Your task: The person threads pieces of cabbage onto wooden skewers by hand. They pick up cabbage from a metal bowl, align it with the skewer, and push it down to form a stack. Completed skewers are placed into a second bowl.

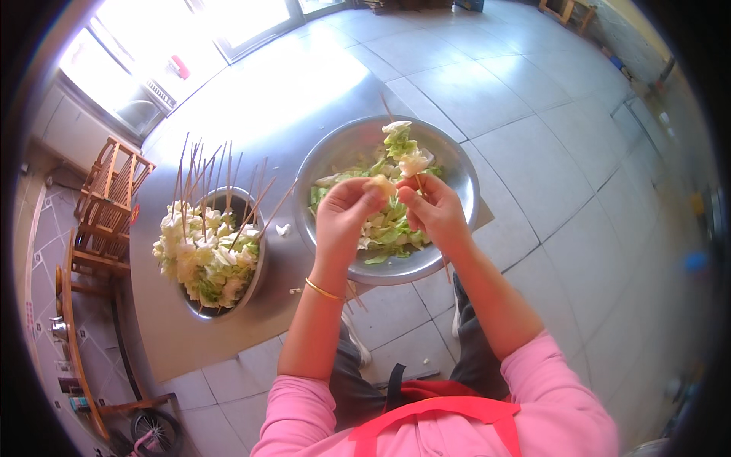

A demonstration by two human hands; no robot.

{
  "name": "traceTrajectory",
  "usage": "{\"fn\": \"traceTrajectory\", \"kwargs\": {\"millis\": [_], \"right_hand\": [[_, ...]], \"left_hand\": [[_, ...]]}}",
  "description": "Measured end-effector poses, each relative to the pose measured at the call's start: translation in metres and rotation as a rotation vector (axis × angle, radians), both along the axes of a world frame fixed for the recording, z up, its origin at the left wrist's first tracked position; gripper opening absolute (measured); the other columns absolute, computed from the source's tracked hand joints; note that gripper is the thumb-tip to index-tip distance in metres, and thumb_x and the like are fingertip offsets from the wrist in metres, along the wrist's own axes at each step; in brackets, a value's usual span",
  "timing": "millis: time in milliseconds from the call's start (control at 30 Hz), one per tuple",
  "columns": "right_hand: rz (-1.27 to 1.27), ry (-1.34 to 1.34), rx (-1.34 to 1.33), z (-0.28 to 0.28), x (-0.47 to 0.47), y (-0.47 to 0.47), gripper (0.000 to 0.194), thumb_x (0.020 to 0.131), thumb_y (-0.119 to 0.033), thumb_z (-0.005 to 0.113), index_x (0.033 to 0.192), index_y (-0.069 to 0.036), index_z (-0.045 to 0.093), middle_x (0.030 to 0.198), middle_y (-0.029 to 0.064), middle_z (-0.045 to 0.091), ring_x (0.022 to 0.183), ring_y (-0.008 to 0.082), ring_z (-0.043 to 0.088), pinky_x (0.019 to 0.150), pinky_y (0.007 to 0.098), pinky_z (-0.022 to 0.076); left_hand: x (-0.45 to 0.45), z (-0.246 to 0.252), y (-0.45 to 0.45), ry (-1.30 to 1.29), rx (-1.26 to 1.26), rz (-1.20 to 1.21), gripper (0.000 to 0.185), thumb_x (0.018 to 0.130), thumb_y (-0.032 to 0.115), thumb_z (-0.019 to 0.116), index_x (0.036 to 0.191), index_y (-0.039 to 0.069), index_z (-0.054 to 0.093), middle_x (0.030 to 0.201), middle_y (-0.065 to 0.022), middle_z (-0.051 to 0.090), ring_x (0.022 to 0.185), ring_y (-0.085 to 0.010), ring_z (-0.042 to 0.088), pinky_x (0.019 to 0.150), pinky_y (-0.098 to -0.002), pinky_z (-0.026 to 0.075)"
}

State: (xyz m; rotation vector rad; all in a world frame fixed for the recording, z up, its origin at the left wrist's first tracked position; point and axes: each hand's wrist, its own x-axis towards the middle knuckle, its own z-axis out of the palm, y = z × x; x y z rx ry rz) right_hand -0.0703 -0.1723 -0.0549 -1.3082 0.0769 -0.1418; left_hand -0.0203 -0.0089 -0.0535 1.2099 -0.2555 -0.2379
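Between the thumb and fingers of my left hand (349,208) is a pale piece of cabbage leaf (381,185). My right hand (437,208) grips a thin wooden skewer (446,268), tilted, its far tip pointing away from me. Pieces of cabbage (404,149) are threaded on the skewer beyond my right fingers. Both hands are over a wide steel bowl (313,154), and loose torn cabbage leaves (394,234) lie in it. To the left, an oval steel container (258,268) holds several cabbage skewers (208,240), bunched with bare sticks rising from them.
The bowl and container stand on a shiny metal table (251,120) with a brown board edge (188,348). Bare skewers (355,297) poke out below the bowl. Wooden chairs (111,194) are at left, with a small bicycle wheel (154,431) near them. Tiled floor (571,188) spreads to the right.
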Motion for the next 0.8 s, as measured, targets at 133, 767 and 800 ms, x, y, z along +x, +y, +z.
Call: {"fn": "traceTrajectory", "kwargs": {"millis": [133,767,800], "right_hand": [[0.156,-0.047,-0.233,0.008,-0.012,0.007,0.025,0.102,-0.02,0.051,0.099,0.001,0.064,0.075,0.0016,0.057,0.054,0.006,0.05,0.048,0.0232,0.0394],[0.193,-0.23,-0.678,0.003,-0.018,0.022,0.021,0.096,-0.014,0.055,0.086,0.004,0.057,0.08,0.0206,0.057,0.074,0.0383,0.056,0.068,0.0421,0.0441],[0.157,-0.224,-0.679,0.002,-0.017,0.021,0.021,0.096,-0.014,0.055,0.087,0.004,0.057,0.079,0.0206,0.057,0.074,0.0381,0.056,0.067,0.0421,0.0441]], "left_hand": [[0.026,-0.001,0.026,-0.003,-0.116,0.267,0.015,0.093,0.006,0.064,0.105,-0.002,0.064,0.1,-0.0083,0.069,0.092,-0.014,0.067,0.083,-0.025,0.057],[0.028,0.006,0.038,-0.472,0.207,0.433,0.012,0.092,-0.003,0.062,0.103,-0.003,0.067,0.11,-0.0131,0.07,0.1,-0.0146,0.066,0.09,-0.026,0.052],[0.025,0.006,0.034,-0.485,0.217,0.373,0.013,0.093,-0.002,0.06,0.105,-0.003,0.067,0.111,-0.0132,0.069,0.101,-0.0148,0.065,0.091,-0.0266,0.052]]}}
